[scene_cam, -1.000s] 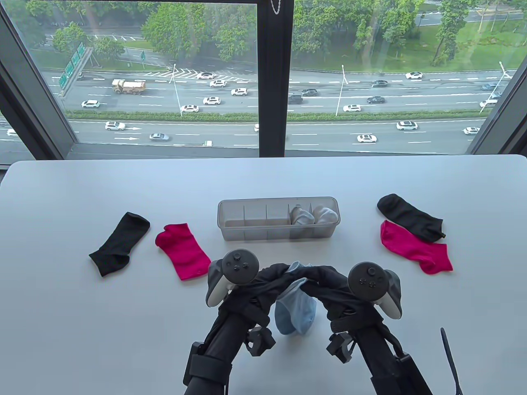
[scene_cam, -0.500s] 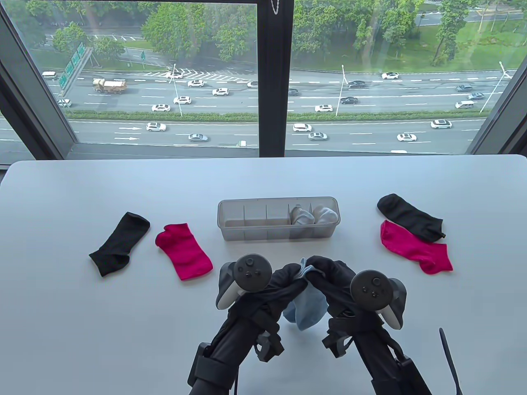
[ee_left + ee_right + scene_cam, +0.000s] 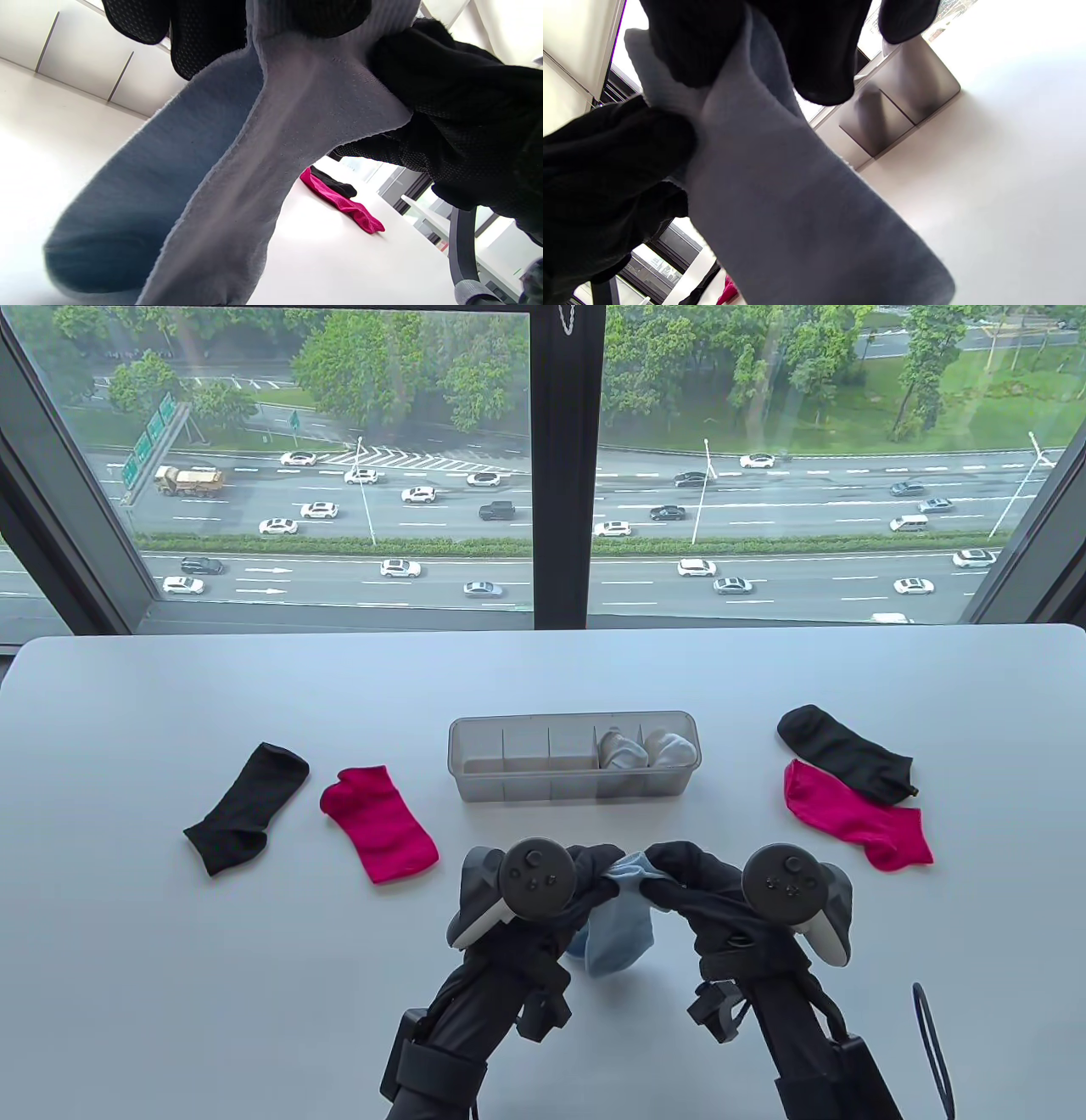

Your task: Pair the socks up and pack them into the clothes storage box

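Note:
Both gloved hands hold up the light blue socks (image 3: 619, 929) by the cuff, just in front of the clear storage box (image 3: 573, 789). My left hand (image 3: 594, 869) pinches the cuff from the left, my right hand (image 3: 666, 869) from the right. The wrist views show the blue socks (image 3: 203, 186) (image 3: 780, 203) hanging from the fingers, toes near the table. White socks (image 3: 645, 750) fill the box's two right compartments. A black sock (image 3: 248, 808) and a pink sock (image 3: 379, 823) lie at left. Another black sock (image 3: 844, 751) and pink sock (image 3: 857, 814) lie at right.
The white table (image 3: 543, 678) stands against a large window. The box's three left compartments hold nothing. A dark strap loop (image 3: 933, 1052) shows at the bottom right corner.
Both hands have shifted slightly right and towards the box, carrying the blue socks. The socks now hang narrower and straighter from the pinched cuff.

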